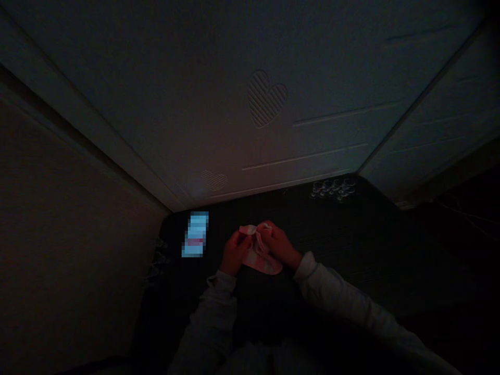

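A pink-and-white cloth [262, 262] is bunched between my two hands above the dark table, its lower part hanging loose toward me. My left hand [235, 251] pinches its left upper edge with closed fingers. On the opposite side, my right hand [280, 245] is closed on the upper right part of the cloth. The dim light hides whether anything else is inside the folds.
A lit, blurred-out phone screen [195, 234] lies left of my hands on the dark tabletop [336, 255]. Several small clear glasses [332, 188] stand at the back right. More faint clear objects [156, 263] line the left edge. A heart-patterned pale panel [312, 78] rises behind.
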